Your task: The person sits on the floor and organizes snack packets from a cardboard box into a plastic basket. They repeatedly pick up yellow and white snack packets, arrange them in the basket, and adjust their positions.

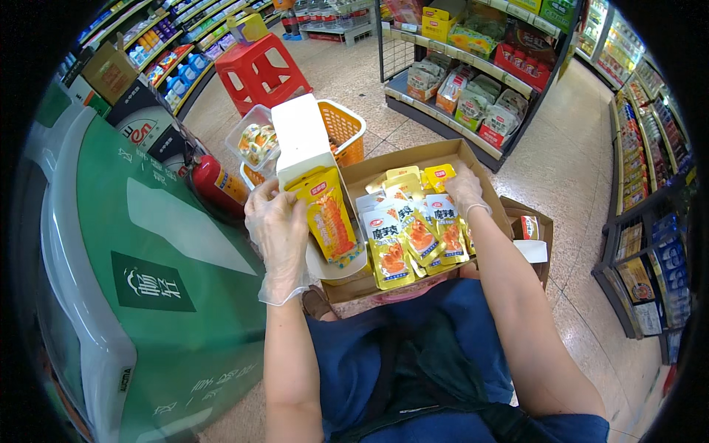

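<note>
My left hand, in a clear plastic glove, grips the left side of a white open-topped paperboard box with its lid flap raised. Yellow snack packets with a crayfish picture stand in that box. Beside it, a shallow brown cardboard carton rests before my lap. White-and-gold snack pouches lie heaped inside the carton. At the carton's far right, my gloved right hand has its fingers on a small yellow packet; the fingertips are partly hidden.
A green chest freezer and a red fire extinguisher stand at left. Beyond the carton are an orange plastic basket, a clear tub of wrapped snacks, a red stool and a snack shelf. Another carton sits at right.
</note>
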Tool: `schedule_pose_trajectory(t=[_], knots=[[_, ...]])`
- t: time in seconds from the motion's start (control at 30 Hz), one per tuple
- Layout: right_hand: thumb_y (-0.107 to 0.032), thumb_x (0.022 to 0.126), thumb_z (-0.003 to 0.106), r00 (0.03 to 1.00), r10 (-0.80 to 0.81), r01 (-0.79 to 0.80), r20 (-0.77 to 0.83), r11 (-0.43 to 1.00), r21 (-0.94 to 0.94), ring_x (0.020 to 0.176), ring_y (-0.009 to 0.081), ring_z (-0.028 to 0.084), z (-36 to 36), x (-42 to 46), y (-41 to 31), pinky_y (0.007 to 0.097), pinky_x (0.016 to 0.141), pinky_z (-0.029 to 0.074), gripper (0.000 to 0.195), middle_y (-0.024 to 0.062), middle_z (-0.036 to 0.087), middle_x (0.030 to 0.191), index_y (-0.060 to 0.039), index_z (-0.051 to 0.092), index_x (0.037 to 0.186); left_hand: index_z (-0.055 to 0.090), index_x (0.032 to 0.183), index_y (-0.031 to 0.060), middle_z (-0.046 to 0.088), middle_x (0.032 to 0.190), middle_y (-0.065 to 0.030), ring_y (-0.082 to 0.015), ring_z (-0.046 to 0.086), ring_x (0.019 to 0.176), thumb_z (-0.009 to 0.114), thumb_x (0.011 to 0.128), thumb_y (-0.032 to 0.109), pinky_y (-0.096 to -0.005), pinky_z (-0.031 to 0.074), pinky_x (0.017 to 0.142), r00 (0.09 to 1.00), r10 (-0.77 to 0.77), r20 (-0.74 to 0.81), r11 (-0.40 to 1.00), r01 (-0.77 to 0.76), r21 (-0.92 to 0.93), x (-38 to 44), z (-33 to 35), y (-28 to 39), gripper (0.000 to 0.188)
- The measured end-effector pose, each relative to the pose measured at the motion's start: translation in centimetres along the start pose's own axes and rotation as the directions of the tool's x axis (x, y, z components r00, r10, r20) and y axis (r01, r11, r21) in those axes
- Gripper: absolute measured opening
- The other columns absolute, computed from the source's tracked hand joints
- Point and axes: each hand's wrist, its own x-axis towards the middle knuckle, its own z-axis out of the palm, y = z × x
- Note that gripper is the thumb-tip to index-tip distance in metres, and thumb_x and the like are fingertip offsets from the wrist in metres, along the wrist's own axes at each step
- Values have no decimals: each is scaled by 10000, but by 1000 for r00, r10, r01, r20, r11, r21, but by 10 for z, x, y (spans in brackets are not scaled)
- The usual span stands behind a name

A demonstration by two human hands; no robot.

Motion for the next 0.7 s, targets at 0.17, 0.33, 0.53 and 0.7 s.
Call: schedule_pose_trajectory(t=[0.17, 0.33, 0.53, 0.7], knots=[[-208, 864, 607, 998, -12, 14, -60, 999, 34, 1100, 335, 653, 1, 10, 3, 429, 948, 506, 259, 155, 687, 1172, -175, 725, 1092, 708, 902, -21, 517, 1408, -193, -358, 415, 1336, 712, 769, 84, -416, 342, 1100, 966, -252, 66, 938, 260, -231, -6, 4, -7, 169], [-227, 852, 617, 994, -80, 91, -68, 980, 175, 1089, 342, 653, -1, 26, 17, 421, 946, 503, 285, 155, 696, 1140, -157, 723, 1107, 710, 938, 42, 483, 1411, -245, -435, 375, 1347, 743, 754, 115, -501, 279, 1129, 997, -79, -16, 995, 80, 53, -3, 4, -8, 201], [-284, 833, 681, 999, -17, 9, 39, 983, 186, 1176, 338, 611, 16, 26, 19, 424, 996, 475, 525, 190, 643, 1256, -124, 577, 1322, 697, 1129, 93, 440, 1446, -264, -455, 361, 1355, 730, 751, 79, -540, 264, 1132, 996, 81, -42, 983, -73, 171, -5, -2, 7, 380], [-344, 790, 759, 1000, -11, 12, -20, 998, 58, 1141, 323, 633, 0, -2, -11, 414, 979, 484, 552, 186, 658, 1227, -104, 633, 1271, 703, 1107, 96, 439, 1464, -230, -437, 344, 1373, 722, 759, 55, -539, 259, 1134, 985, 130, -115, 985, -115, 131, -6, -2, 14, 351]])
